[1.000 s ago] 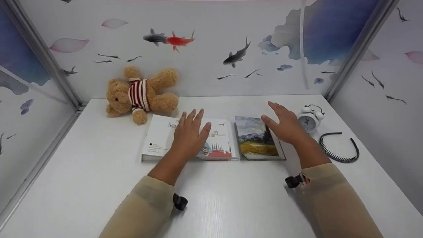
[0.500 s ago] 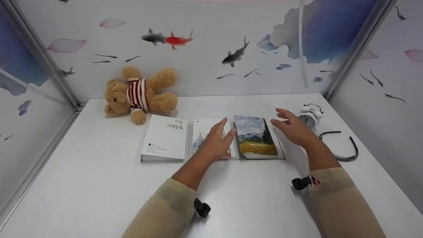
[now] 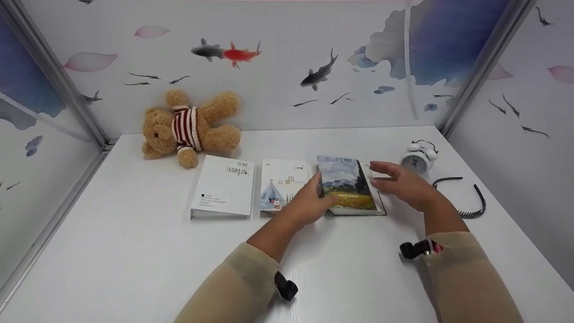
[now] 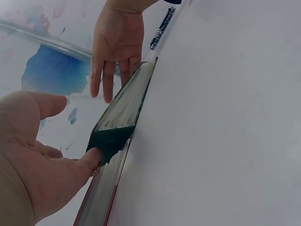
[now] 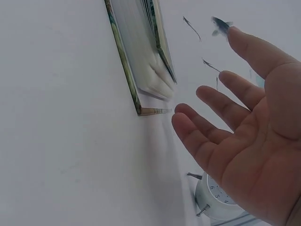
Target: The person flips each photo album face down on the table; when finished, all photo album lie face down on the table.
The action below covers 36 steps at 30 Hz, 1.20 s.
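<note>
Seen from above: painted-cover book [image 3: 349, 186] flat on white table [image 3: 134, 251], rightmost of a row, just beside tent-cover book [image 3: 282, 186] and white book [image 3: 224, 187]. Left hand [image 3: 309, 202] touching its spine edge with a fingertip, grasping nothing. Right hand [image 3: 401, 183] spread, released, beside its far edge, bracketing it. Teddy bear [image 3: 190, 127], alarm clock [image 3: 418, 158], black headband [image 3: 466, 197] nearby. No containers visible.

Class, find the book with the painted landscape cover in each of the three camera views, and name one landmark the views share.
Head view: the landscape book lies centre-right on the table, between both hands.
Left wrist view: centre-left, seen edge-on, its dark corner at the left hand fingertips.
Right wrist view: top centre, edge-on, left of the right hand.
Shared landmark: the right hand, visible in all three views.
</note>
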### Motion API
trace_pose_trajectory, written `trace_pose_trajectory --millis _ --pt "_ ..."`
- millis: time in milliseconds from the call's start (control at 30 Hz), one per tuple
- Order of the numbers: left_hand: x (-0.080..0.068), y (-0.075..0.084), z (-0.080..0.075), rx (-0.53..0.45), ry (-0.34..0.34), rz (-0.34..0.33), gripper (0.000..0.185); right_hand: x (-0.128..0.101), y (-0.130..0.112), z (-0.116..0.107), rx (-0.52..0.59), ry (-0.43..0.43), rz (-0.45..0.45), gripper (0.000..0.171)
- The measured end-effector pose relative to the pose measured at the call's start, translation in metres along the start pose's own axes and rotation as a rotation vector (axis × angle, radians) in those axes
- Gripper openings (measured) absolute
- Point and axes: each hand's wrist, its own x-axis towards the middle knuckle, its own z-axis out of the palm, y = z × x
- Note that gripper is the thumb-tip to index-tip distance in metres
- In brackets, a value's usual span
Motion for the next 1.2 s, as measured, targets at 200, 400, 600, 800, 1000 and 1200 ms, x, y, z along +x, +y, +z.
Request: trace_pose_trajectory --millis 200,400,600,800,1000,1200 --pt "0.007 0.002 0.01 0.011 0.036 -0.047 0.091 -0.002 0.002 0.005 -0.016 -0.06 0.046 0.082" --pt "0.011 0.003 0.018 0.048 0.052 -0.085 0.089 0.001 0.003 0.008 -0.128 -0.076 0.1 0.083" --pt "0.012 0.002 0.021 0.033 0.091 -0.076 0.09 0.001 0.0 0.012 -0.272 -0.094 0.062 0.078" --pt "0.007 0.009 0.023 -0.139 0.113 -0.05 0.088 -0.002 -0.007 0.013 -0.255 -0.091 0.08 0.076" --pt "0.001 0.021 0.025 -0.215 0.168 0.014 0.077 -0.001 -0.014 0.023 -0.117 -0.082 0.09 0.073" --pt "0.0 0.034 0.03 -0.328 0.231 0.069 0.066 0.005 -0.02 0.04 0.034 -0.079 0.031 0.08"
